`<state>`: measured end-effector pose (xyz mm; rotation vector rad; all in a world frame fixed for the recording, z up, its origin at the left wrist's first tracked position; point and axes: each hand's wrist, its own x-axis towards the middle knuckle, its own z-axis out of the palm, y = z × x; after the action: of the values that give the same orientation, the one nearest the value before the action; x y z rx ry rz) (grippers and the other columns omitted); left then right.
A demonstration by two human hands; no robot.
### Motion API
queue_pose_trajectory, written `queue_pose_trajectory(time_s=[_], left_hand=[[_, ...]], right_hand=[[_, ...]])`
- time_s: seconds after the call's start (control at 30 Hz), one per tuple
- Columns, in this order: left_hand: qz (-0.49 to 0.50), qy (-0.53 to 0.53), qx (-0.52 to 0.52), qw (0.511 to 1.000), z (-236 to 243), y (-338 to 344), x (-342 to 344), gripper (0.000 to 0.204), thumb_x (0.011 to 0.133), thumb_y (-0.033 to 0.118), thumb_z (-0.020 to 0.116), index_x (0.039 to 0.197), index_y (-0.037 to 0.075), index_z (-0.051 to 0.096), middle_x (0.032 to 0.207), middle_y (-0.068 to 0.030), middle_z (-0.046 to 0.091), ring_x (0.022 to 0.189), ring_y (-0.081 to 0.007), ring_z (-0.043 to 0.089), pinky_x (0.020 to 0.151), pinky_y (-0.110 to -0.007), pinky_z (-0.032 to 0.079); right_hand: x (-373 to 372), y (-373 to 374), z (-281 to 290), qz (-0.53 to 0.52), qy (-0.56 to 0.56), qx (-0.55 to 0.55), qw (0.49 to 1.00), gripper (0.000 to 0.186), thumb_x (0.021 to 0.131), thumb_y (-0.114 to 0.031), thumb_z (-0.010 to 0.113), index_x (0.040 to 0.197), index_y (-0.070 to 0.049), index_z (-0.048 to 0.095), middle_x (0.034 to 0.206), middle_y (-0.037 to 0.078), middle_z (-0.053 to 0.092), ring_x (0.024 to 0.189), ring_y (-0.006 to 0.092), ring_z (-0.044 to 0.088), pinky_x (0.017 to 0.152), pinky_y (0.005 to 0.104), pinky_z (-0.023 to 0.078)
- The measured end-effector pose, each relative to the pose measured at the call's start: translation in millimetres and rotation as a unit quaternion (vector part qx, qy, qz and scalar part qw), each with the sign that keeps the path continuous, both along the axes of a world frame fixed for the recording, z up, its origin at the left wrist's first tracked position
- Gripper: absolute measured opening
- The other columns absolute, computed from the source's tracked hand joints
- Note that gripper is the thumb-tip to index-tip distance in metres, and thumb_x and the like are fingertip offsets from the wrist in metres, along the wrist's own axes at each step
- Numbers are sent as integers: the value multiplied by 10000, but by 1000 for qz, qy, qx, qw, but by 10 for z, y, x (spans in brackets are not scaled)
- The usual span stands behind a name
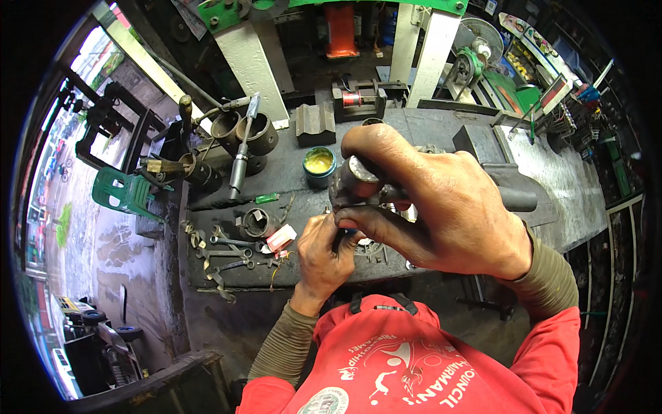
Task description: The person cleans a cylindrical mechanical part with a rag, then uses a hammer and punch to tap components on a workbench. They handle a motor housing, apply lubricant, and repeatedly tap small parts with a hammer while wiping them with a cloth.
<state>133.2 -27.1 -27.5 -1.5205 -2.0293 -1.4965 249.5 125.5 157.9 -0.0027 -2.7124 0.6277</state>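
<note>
My right hand [452,207] is raised close to the camera. Its thumb and forefinger are closed around a dark metal part with a round-ended cylinder [360,176]; the hand hides much of that part. Just below and left of it, my left hand [323,255] is closed in a pinch by the right thumb. Whatever lies between the left fingers is hidden. Behind the hands on the bench stands an open blue-green tub [319,168] of yellowish grease. Several wrenches [234,253], a short metal ring [256,222] and a small red-and-white box [281,238] lie left of my left hand.
The dark metal bench [221,276] runs across in front of me. At its back are a V-grooved block [316,124] and a vise [360,99]. Metal cups with tools [256,133] stand at left, a thick dark bar [517,199] at right. A green plastic chair [124,192] stands beyond.
</note>
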Motion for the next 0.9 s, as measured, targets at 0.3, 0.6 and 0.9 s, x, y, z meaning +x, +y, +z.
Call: queue_pose_trajectory(time_s=[0.3,0.6,0.9], left_hand=[[-16,43,-20,999,-61,26,-37,338,921,180,767,1106,-64,624,845,-138,681,758,-347,615,713,-447,494],[-4,43,-6,999,-4,65,-9,269,933,214,761,1060,11,640,798,-116,641,739,-328,605,681,-438,477],[-8,52,-10,999,17,68,-10,303,941,219,754,1127,2,654,823,-138,661,736,-335,619,691,-425,480]], right_hand=[[72,16,-4,-10,-53,10,999,577,870,-241,822,1330,-95,507,919,65,738,734,250,738,603,356,562],[37,15,120,1,66,-34,997,620,891,-139,817,1407,-78,479,942,105,721,794,238,760,679,336,599],[0,20,130,-4,-50,0,999,537,933,-179,759,1359,-76,450,928,104,745,757,314,752,660,385,591]])
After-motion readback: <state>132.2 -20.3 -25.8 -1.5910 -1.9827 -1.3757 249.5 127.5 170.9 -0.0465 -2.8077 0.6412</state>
